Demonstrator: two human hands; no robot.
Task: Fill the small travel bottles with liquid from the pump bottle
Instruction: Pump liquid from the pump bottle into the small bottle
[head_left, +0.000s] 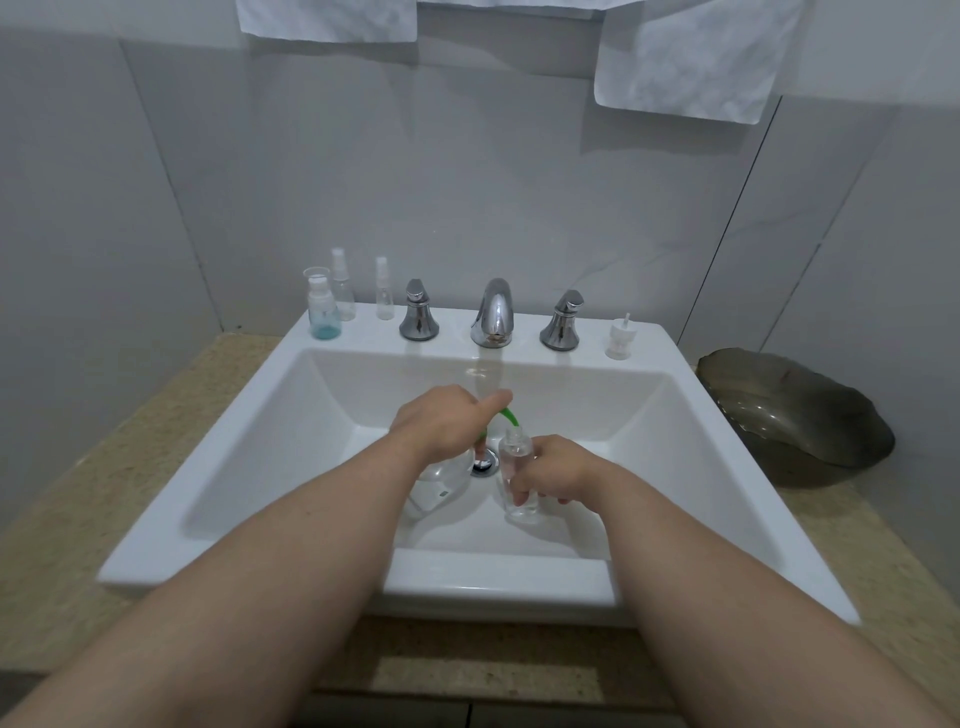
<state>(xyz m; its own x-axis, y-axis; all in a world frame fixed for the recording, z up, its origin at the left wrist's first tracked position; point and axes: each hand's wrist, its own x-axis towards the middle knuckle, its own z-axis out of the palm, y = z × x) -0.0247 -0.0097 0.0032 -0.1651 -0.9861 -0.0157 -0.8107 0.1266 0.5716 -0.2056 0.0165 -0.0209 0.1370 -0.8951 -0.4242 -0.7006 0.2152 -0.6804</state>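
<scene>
Over the white sink (249, 467), my left hand (441, 423) grips the top of a clear pump bottle (439, 480) with a green spout (509, 415), my thumb lying along the pump head. The spout points down at the open neck of a small clear travel bottle (517, 467), which my right hand (553, 470) grips upright around its body. On the sink's back ledge at left stand three more travel bottles: one with blue liquid at its bottom (323, 309) and two clear spray bottles (343, 286) (384, 291). A loose white spray cap (621, 338) sits on the ledge at right.
A chrome faucet (493, 312) with two handles (418, 317) (562, 319) stands on the ledge behind my hands. The drain (485, 462) lies between the two held bottles. A dark shell-shaped dish (800, 415) rests on the beige counter at right. White towels (691, 57) hang on the wall above.
</scene>
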